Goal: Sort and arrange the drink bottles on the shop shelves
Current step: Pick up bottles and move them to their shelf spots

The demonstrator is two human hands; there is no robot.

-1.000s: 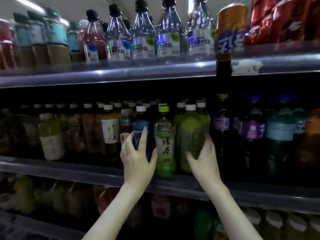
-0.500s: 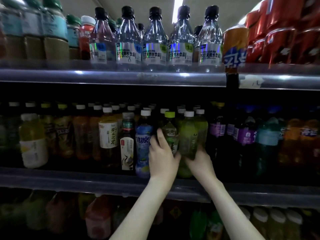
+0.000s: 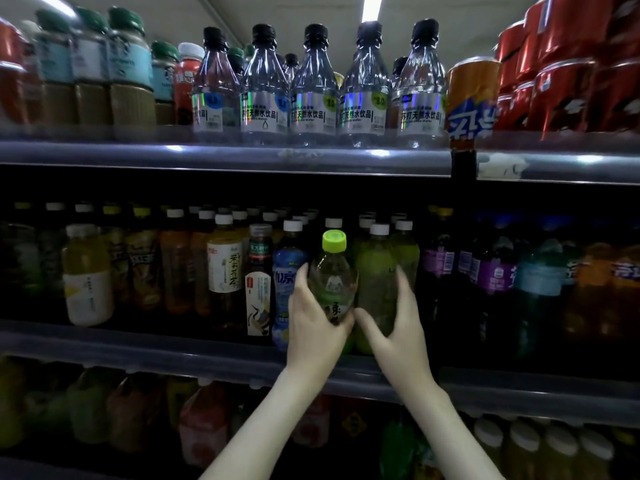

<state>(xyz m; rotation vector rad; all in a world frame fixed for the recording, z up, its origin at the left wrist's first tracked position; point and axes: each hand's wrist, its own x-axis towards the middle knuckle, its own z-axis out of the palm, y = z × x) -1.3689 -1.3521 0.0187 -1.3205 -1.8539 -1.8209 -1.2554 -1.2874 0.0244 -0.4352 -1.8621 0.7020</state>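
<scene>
A green tea bottle with a lime-green cap (image 3: 333, 271) is lifted in front of the middle shelf row, and my left hand (image 3: 313, 323) is wrapped around its lower half. To its right stands a darker green bottle with a white cap (image 3: 377, 271) on the middle shelf (image 3: 138, 348). My right hand (image 3: 398, 327) cups this bottle's lower part, thumb on its left side and fingers on its right. Just left of my left hand is a blue-labelled bottle (image 3: 285, 275).
The middle shelf is packed with tea and juice bottles on the left and purple and blue-labelled bottles (image 3: 498, 275) on the right. Clear water bottles (image 3: 315, 91), an orange can (image 3: 471, 98) and red cans (image 3: 568, 64) fill the upper shelf. More bottles stand on the lower shelf.
My left hand moved right from the blue-labelled bottle, closed on the lime-capped green tea bottle and lifted it out toward me. My right hand stayed on the white-capped green bottle.
</scene>
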